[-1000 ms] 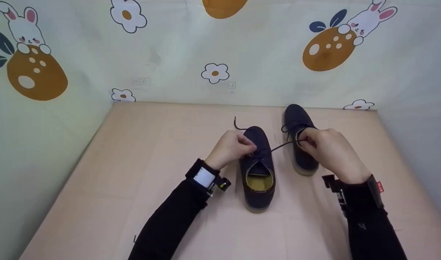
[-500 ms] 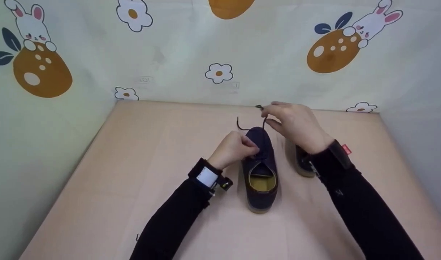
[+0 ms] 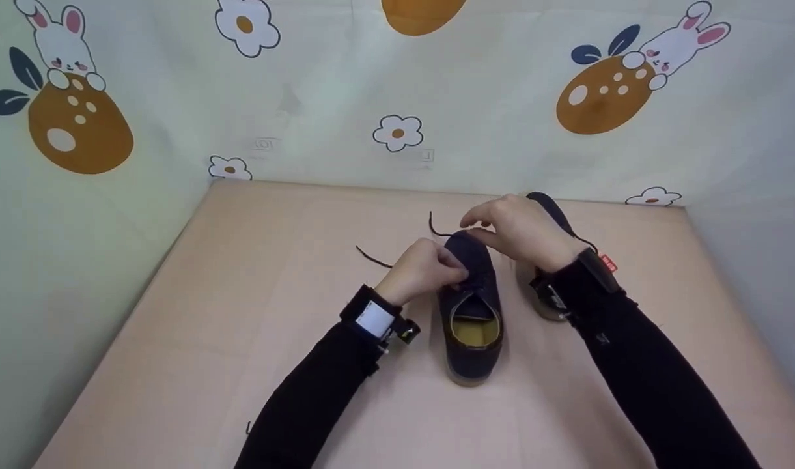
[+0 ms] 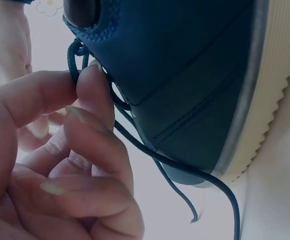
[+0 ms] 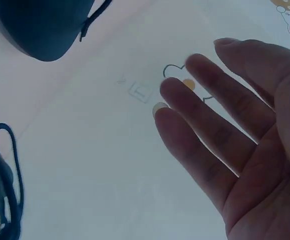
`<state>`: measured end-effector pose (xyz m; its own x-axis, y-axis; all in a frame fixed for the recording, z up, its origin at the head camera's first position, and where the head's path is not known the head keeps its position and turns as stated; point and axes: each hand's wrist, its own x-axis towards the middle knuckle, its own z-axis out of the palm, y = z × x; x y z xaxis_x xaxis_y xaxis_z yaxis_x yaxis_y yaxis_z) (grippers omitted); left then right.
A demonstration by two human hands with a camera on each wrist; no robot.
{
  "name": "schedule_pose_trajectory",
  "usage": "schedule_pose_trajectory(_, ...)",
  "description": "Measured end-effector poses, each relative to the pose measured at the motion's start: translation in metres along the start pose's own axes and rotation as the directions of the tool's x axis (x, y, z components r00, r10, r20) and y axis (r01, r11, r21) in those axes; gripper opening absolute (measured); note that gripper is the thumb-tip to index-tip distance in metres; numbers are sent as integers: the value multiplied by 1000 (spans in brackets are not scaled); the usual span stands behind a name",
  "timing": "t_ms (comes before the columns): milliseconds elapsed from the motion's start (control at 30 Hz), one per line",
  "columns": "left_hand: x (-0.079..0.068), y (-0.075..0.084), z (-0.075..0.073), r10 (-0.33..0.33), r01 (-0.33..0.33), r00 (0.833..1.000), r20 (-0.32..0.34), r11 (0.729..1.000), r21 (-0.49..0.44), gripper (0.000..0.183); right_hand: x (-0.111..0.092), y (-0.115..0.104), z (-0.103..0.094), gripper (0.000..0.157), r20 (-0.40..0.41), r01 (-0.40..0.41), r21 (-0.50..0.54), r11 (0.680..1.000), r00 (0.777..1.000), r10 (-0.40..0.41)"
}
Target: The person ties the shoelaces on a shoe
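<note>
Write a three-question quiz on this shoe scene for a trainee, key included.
1. Multiple choice: which hand pinches the lace of the nearer shoe? A) right B) left C) both
2. True or false: the insole of that shoe is red.
3. Fill in: in the head view, the farther shoe lies to the ____ of the nearer one.

Key:
1. B, the left hand; no lace shows in the fingers of the right hand.
2. False; it is yellow.
3. Right.
</note>
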<state>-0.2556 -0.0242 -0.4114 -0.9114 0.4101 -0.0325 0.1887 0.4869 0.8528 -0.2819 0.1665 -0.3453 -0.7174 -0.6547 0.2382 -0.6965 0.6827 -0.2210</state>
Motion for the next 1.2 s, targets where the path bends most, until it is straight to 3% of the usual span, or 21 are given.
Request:
schedule_pose_trajectory(200, 0, 1, 0, 13, -13, 1000, 1, 1000, 7, 9, -27, -7, 6, 11, -56, -67, 65, 996, 996, 71)
schedule_pose_trajectory(467, 0, 0, 0, 25, -24, 1000, 12, 1000, -19, 10, -57, -23, 30, 3, -105, -96, 93, 991, 989, 105)
schedule_pose_trajectory(800, 3, -3, 1, 54, -53, 998, -23, 998, 15, 10, -57, -35, 53, 13, -120, -222, 137, 965, 964, 239)
schedule_pose_trajectory(1200, 1, -1, 1, 17, -22, 998, -62, 997, -75, 9, -56, -37, 55, 8, -155, -200, 143, 969, 963, 222)
